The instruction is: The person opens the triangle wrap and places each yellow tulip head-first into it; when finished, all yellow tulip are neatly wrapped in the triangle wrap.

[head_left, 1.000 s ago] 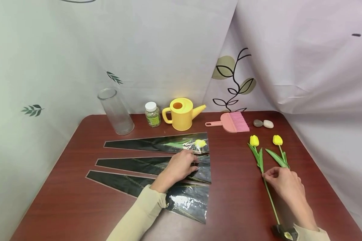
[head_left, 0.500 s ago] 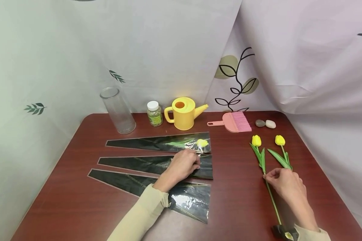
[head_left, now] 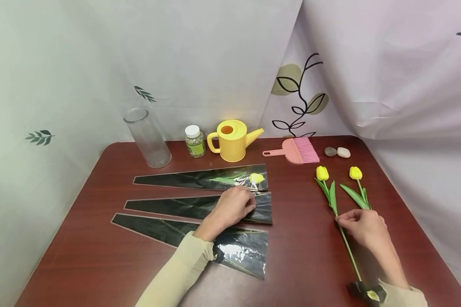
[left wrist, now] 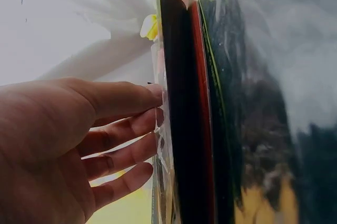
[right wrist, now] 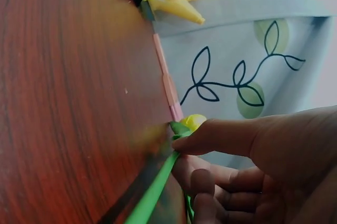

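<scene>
In the head view, my left hand (head_left: 234,204) is over the wide right end of the middle black-and-clear flower sleeve (head_left: 169,205). The left wrist view has its thumb and fingers pinching the film edge of the sleeve (left wrist: 174,103). My right hand (head_left: 366,228) holds a yellow tulip (head_left: 322,173) by its green stem between thumb and forefinger; the right wrist view shows the pinch close up on the stem (right wrist: 152,192). A second yellow tulip (head_left: 355,172) lies to its right, its lower stem hidden behind that hand.
A farther sleeve (head_left: 169,180) contains a yellow tulip; a nearer sleeve (head_left: 157,228) lies partly under the left forearm. Along the back stand a glass vase (head_left: 150,143), a jar (head_left: 195,143) and a yellow watering can (head_left: 232,145), beside a pink dustpan and brush (head_left: 292,151) and two stones (head_left: 343,152).
The near right corner of the middle sleeve has shifted slightly away from the nearer sleeve. The left fingers have curled in a little; the right hand keeps its hold on the tulip stem.
</scene>
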The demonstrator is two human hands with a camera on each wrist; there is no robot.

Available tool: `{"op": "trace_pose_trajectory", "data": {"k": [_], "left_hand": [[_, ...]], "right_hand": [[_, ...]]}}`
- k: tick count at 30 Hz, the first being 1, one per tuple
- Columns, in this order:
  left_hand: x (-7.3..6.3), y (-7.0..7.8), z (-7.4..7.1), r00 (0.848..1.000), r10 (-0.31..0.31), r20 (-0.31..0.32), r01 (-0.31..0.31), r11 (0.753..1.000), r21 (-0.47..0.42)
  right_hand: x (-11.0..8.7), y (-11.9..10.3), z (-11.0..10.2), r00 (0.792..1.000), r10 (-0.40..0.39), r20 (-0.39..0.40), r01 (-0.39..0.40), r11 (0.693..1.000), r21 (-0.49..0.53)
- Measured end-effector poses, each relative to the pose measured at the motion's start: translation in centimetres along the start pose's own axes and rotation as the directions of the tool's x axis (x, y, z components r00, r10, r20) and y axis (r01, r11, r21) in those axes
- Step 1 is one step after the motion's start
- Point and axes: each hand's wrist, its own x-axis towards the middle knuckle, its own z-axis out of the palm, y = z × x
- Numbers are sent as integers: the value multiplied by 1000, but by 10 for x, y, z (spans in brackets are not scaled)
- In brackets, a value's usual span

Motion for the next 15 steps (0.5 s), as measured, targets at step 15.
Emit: {"op": "trace_pose_trajectory", "data": {"k": [15], "left_hand": [[1, 0, -8, 1000, -28, 9, 29, 996, -84]], "right_hand": [[10, -12, 6, 993, -29, 118, -108, 245, 964]]}}
